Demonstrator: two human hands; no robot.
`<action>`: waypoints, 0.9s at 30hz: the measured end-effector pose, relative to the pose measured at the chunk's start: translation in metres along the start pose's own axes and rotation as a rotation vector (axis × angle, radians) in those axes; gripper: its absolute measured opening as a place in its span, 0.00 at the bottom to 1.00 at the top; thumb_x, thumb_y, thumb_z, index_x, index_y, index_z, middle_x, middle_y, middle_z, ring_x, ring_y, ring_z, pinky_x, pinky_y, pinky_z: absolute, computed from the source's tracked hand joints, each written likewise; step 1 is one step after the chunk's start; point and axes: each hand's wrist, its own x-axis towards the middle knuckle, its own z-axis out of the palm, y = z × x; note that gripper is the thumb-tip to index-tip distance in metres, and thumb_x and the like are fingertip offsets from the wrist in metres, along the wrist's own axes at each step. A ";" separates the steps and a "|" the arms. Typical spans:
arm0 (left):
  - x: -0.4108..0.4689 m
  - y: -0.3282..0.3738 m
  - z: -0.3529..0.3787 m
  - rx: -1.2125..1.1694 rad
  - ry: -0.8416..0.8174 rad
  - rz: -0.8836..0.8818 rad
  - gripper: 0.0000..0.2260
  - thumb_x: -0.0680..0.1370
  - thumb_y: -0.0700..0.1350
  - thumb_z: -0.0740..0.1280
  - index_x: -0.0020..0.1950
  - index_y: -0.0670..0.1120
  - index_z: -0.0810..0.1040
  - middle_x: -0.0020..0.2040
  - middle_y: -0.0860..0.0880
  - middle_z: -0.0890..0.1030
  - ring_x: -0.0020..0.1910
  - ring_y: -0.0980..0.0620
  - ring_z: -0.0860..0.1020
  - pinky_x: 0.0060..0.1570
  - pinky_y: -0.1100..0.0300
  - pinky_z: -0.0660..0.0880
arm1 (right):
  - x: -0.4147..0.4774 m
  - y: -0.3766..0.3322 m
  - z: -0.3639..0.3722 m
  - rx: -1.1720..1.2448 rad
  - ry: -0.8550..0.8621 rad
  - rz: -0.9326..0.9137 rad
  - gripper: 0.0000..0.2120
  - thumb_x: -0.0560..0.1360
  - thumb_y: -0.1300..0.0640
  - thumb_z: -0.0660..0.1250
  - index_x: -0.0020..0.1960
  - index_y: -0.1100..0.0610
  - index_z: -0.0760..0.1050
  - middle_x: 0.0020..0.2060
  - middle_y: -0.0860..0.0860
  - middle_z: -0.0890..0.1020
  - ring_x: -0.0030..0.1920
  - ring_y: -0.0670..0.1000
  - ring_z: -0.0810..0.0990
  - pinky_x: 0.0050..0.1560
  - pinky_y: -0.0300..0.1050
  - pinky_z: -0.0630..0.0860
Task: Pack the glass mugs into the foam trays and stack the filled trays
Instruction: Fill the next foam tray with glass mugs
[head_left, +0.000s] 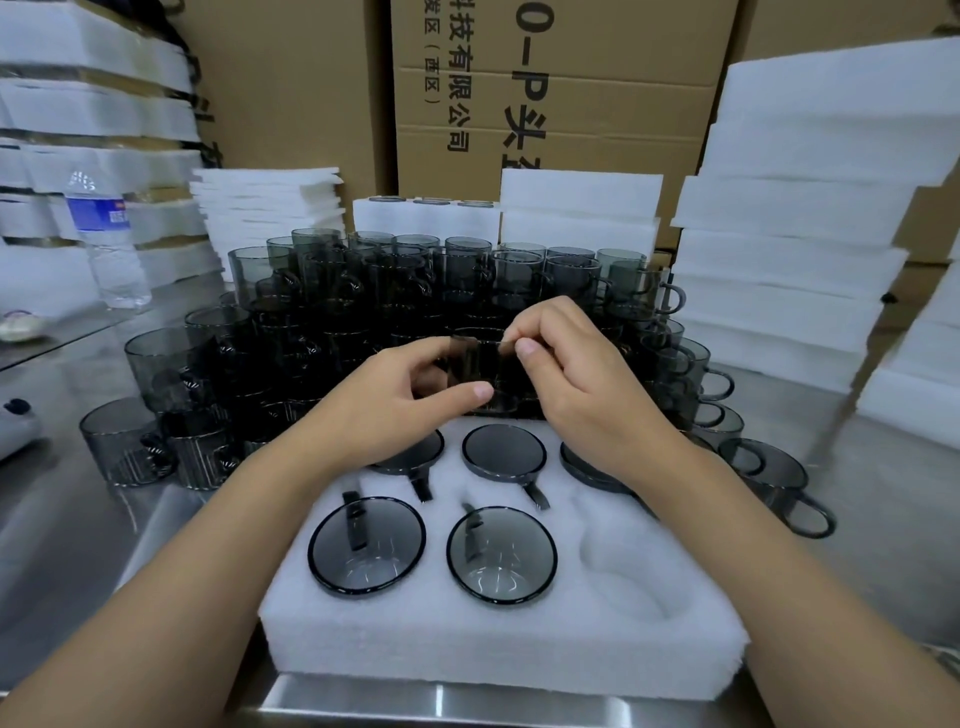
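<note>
A white foam tray (498, 639) lies in front of me with several smoky grey glass mugs set in its round pockets. The front right pocket (626, 566) holds nothing. Above the tray's far edge, both hands hold one grey glass mug (480, 366). My left hand (395, 405) grips it from the left with thumb and curled fingers. My right hand (566, 369) pinches its rim from the right. Behind it rises a big pile of stacked grey mugs (395, 291).
Stacks of white foam trays (789, 244) stand at the right, at the back and at the left. A water bottle (106, 239) stands at the left on the steel table (67, 519). Cardboard boxes (545, 88) form the back wall. Loose mugs sit left and right of the tray.
</note>
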 end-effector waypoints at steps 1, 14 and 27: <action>0.000 -0.002 0.000 0.001 0.003 -0.003 0.21 0.67 0.63 0.69 0.59 0.62 0.75 0.44 0.45 0.84 0.48 0.45 0.81 0.56 0.47 0.75 | 0.000 0.000 0.000 0.010 0.000 0.000 0.07 0.80 0.65 0.58 0.48 0.55 0.72 0.48 0.49 0.73 0.49 0.43 0.71 0.50 0.29 0.65; 0.002 -0.007 0.001 -0.071 0.123 0.075 0.26 0.65 0.54 0.75 0.59 0.63 0.69 0.45 0.57 0.84 0.44 0.58 0.82 0.43 0.61 0.76 | -0.004 0.003 0.000 0.036 0.042 0.051 0.13 0.79 0.54 0.63 0.63 0.50 0.68 0.57 0.46 0.71 0.56 0.42 0.72 0.55 0.38 0.71; 0.002 -0.003 0.000 -0.039 0.200 0.158 0.29 0.66 0.53 0.74 0.63 0.66 0.67 0.50 0.60 0.81 0.47 0.58 0.81 0.39 0.66 0.74 | -0.004 0.007 0.000 0.079 -0.005 0.093 0.14 0.79 0.51 0.62 0.64 0.46 0.66 0.56 0.44 0.72 0.53 0.40 0.72 0.54 0.35 0.70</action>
